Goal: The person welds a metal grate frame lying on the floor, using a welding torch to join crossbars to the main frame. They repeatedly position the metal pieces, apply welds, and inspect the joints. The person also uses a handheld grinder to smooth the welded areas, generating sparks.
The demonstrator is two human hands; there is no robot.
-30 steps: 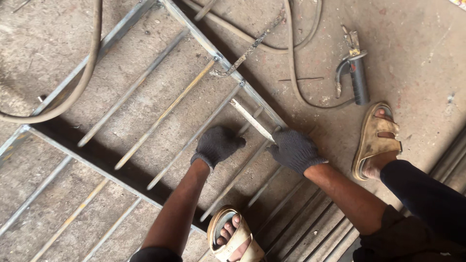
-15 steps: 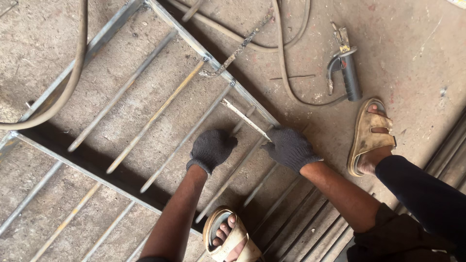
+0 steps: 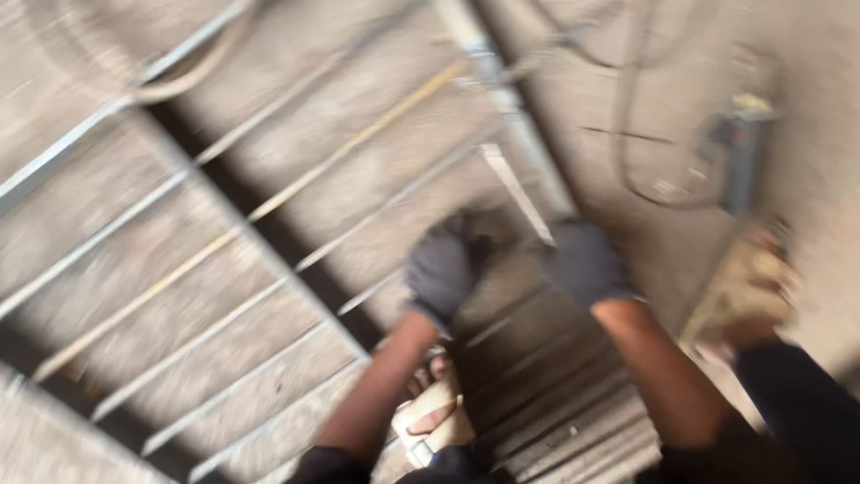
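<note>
On grille [image 3: 269, 269] | two gloved hands: left [image 3: 441, 269], right [image 3: 584, 262] | grips blurred, untellable

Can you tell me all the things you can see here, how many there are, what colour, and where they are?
metal grille frames: two, grey, flat on the floor, left and middle
short metal bar: one, pale grey, between the two hands
cables: count unclear from blur, dark, on the floor at top right
clamp tool: one, dark grey, on the floor at right
concrete floor: one, grey-brown, all around
sandals: two, tan, bottom middle and right
left hand: grey glove, on the grille
right hand: grey glove, at the bar's lower end
</note>
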